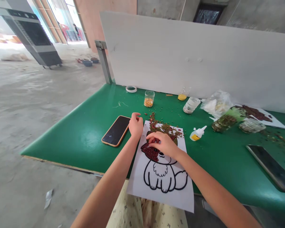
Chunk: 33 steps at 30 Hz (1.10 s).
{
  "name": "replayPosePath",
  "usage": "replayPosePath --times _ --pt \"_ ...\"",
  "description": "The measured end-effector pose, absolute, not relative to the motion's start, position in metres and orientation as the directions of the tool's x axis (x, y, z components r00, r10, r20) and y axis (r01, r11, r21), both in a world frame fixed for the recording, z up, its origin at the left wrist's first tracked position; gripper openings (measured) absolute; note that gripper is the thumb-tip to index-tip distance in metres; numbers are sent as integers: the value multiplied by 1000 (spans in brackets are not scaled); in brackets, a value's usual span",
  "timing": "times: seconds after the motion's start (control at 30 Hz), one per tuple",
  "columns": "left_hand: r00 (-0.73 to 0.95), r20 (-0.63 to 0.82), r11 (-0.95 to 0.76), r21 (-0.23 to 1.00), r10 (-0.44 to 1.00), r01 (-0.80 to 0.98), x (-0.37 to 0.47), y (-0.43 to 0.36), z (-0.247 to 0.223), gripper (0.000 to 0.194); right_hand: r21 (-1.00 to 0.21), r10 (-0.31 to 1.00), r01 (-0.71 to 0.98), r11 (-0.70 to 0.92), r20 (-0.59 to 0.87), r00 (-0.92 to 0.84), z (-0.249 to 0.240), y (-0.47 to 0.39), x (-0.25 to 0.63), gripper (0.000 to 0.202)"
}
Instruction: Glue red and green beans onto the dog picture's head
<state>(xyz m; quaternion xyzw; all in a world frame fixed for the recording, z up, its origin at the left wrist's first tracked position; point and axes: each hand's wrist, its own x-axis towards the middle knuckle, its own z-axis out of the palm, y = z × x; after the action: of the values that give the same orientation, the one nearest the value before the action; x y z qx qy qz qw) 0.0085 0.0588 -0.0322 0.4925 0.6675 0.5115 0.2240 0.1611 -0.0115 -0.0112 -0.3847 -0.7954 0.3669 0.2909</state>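
A white sheet of paper (137,182) with a black-outlined cartoon animal sits at the table's front edge, its lower part overhanging my lap. Dark red grains (152,154) fill part of the animal's face. Loose green and red grains (165,127) are scattered over the sheet's top and onto the table. My right hand (165,144) is above the face, thumb and fingers drawn together in a pinch; whatever is between them is too small to make out. Between the orange-rimmed phone (116,130) and the paper's upper left edge, my left hand (136,125) rests with fingers loosely bent and apart.
A glue bottle (198,133) stands right of the paper. Behind are a cup of yellow kernels (148,98), a tape roll (131,89) and a tipped clear cup (191,105). Farther right lie a jar of green grains (224,122), a plastic bag (217,103) and another phone (270,166).
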Motion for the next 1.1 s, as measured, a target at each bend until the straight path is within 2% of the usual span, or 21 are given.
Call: replayPosePath --times 0.27,0.83,1.1 --pt "-408 192 -1 906 892 424 8 59 -32 19 -751 797 440 493 187 -574 -9 -11 160 21" --pt "-394 186 15 890 900 456 9 59 -30 19 -716 796 457 527 226 -562 -7 -8 167 25" --pt "-389 182 28 879 903 475 10 56 -27 20 -645 722 446 621 248 -646 -8 -8 165 28"
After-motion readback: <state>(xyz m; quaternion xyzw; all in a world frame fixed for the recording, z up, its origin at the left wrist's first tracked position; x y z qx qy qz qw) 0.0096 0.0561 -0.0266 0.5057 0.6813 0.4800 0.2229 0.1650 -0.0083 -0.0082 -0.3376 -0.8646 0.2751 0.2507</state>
